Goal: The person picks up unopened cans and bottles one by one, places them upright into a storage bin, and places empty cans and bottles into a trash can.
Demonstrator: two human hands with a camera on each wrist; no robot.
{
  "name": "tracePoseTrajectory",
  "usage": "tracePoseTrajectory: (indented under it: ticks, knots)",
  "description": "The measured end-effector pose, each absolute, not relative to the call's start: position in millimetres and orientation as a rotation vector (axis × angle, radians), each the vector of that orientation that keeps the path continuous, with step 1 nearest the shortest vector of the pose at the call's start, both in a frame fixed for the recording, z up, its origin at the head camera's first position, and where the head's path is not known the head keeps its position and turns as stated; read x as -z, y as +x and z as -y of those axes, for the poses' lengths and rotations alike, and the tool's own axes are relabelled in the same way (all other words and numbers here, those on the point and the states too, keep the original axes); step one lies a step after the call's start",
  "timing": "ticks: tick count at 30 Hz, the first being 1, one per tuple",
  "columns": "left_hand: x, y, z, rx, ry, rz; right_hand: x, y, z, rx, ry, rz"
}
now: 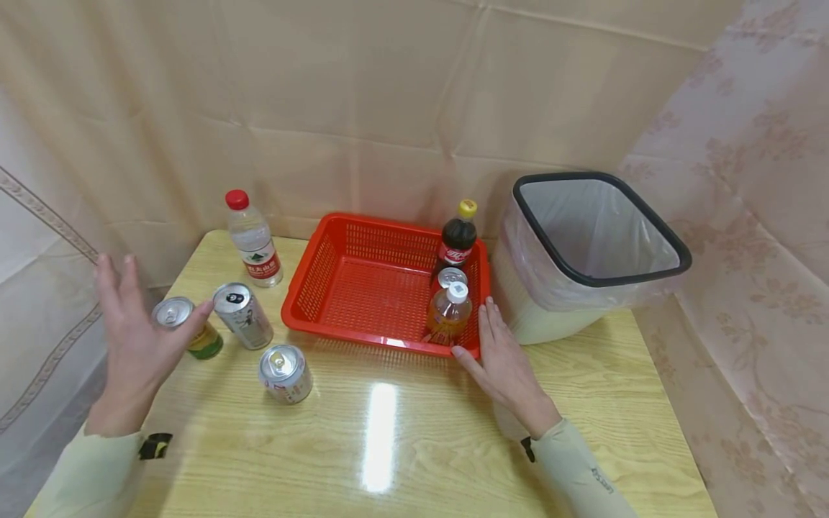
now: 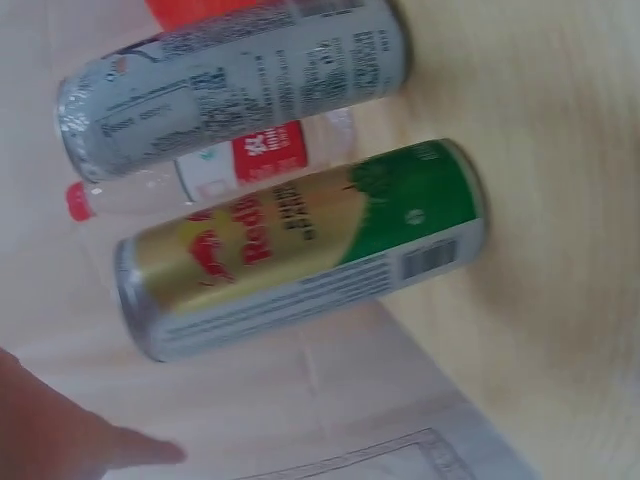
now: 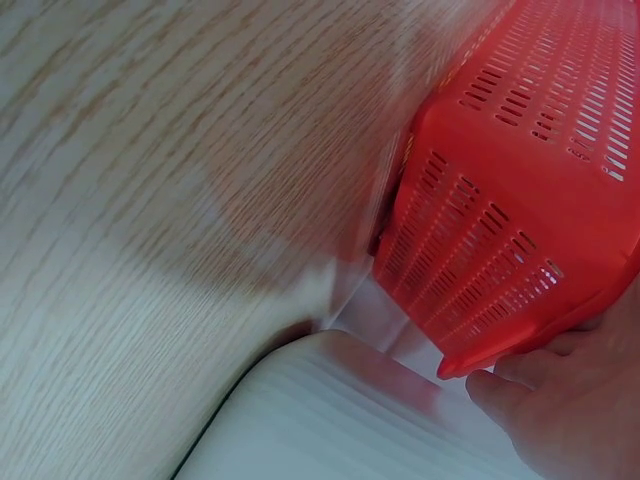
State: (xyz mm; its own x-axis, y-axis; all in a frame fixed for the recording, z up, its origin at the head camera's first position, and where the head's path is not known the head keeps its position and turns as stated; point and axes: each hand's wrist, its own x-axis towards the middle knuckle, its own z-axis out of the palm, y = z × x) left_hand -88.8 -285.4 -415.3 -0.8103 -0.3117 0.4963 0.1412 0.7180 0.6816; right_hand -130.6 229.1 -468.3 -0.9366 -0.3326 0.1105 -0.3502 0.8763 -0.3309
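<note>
Left hand (image 1: 134,334) empty, fingers spread wide, thumb out; it's beside the gold-and-green can (image 1: 207,344), and the left wrist view shows a gap between the two. Can stands upright near the left edge of the table (image 1: 324,446). Right hand (image 1: 506,363) not clenched: fingers laid straight along the right end of the red basket (image 1: 376,288), thumb at its front corner, touching the rim.

Basket sits at the back of the table, middle, long side facing the person. Right end of it is loaded: cola bottle (image 1: 458,236) with yellow cap at the back, a can (image 1: 451,276) in the middle, mostly hidden, amber drink bottle (image 1: 449,316) with white cap at the front. Left part of the basket floor is bare.

In the way: tall silver can (image 1: 245,316) stands between the gold-and-green can and the basket. Short can (image 1: 285,374) is in front of the basket's left front corner. Water bottle (image 1: 257,248), red cap, upright behind the tall cans, left of the basket. Bin (image 1: 544,309) with black rim and clear liner stands just right of the basket, so the right hand has little room there. Beige cloth (image 1: 291,86) hangs behind everything, floral cloth (image 1: 745,180) on the right
</note>
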Motion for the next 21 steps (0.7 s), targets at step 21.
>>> tracePoseTrajectory:
  ticks: [21]
  knots:
    - [444.7, -93.9, 292.5, 1.434, 0.465, 2.371, 468.2, -130.1, -228.6, -0.553, 0.539, 2.999]
